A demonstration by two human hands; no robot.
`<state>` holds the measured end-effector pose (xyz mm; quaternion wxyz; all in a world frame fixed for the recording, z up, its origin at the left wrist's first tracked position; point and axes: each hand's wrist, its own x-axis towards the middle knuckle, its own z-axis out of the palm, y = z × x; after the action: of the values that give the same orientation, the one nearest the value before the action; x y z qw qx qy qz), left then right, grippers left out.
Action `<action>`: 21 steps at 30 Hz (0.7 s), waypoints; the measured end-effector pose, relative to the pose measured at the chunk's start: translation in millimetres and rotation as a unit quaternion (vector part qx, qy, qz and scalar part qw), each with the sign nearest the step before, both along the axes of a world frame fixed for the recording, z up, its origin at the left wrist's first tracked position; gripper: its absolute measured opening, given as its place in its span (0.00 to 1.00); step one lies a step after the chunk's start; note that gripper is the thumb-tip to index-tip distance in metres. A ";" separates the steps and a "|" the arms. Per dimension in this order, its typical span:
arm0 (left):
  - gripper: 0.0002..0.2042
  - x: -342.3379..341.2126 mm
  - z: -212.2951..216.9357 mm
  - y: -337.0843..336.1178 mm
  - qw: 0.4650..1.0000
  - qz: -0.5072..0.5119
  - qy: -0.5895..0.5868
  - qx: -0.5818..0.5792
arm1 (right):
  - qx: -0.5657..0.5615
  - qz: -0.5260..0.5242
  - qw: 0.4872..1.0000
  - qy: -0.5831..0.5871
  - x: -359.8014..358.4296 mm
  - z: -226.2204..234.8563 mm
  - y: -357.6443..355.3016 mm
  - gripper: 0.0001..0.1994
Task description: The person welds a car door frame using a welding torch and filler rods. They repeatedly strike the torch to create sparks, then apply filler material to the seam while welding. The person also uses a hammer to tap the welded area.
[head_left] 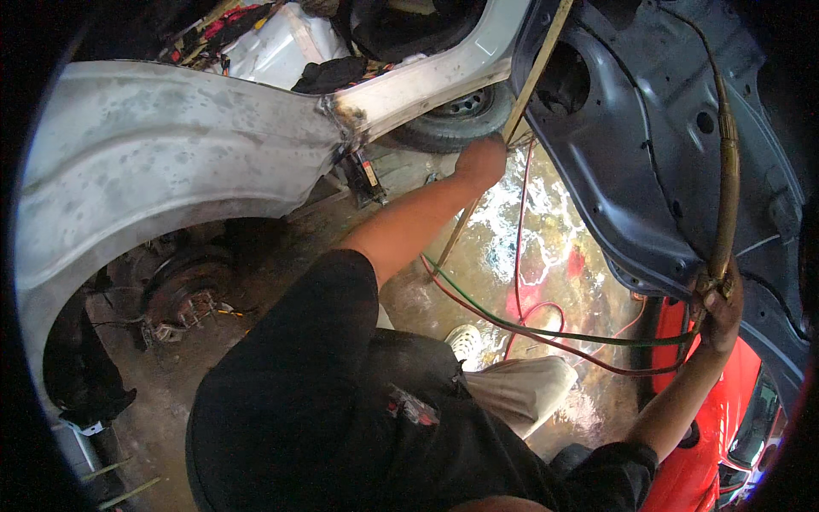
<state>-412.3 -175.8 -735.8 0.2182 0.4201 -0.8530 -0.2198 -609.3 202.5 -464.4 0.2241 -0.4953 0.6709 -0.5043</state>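
My left hand [482, 162] is closed in a fist round a long, thin wooden strip [539, 64], which slants from the top down to the floor. My right hand [721, 314] grips a brass gas torch [728, 179] near its valves. The torch stands upright, and its thin tube curves away toward the top edge. A green hose [589, 340] and a red hose [610, 369] run from its lower end and loop off to the left. Behind the torch and beside the strip stands a dark grey car panel [627, 162] with holes in it.
On the left is a bare grey car fender [171, 128] over an exposed wheel hub [192, 290]. A scorched joint [345, 115] meets the pale sill. A tyre [456, 119] lies beneath. More red hose [522, 222] crosses the wet floor [478, 282]. A red car [708, 410] stands lower right.
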 end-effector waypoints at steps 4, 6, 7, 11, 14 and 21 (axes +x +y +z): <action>0.14 0.2 -7.5 -11.6 0.999 -0.030 -0.014 -0.013 | -0.038 -0.020 0.999 0.013 19.7 -15.2 7.0 0.54; 0.15 3.8 -9.9 -15.2 1.000 -0.013 -0.007 -0.016 | -0.050 -0.020 0.999 -0.002 27.1 -28.2 10.7 0.55; 0.15 5.7 -10.7 -17.1 1.000 0.003 0.002 -0.010 | -0.047 -0.019 0.999 -0.019 30.7 -32.6 14.7 0.56; 0.17 14.4 -13.2 -12.4 1.000 -0.017 -0.003 -0.002 | -0.081 -0.056 0.994 -0.040 62.0 -49.3 23.6 0.58; 0.17 20.8 -23.6 -13.7 0.998 -0.026 0.053 -0.012 | -0.069 -0.062 0.992 -0.088 85.6 -48.2 23.4 0.56; 0.18 37.4 -32.1 5.4 0.987 -0.056 0.150 -0.021 | -0.101 -0.054 0.989 -0.095 101.7 -41.3 7.8 0.48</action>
<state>-374.9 -170.5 -767.9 0.3395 0.3295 -0.8372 -0.2742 -507.6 210.3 -505.7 0.2080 -0.4288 0.6177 -0.6255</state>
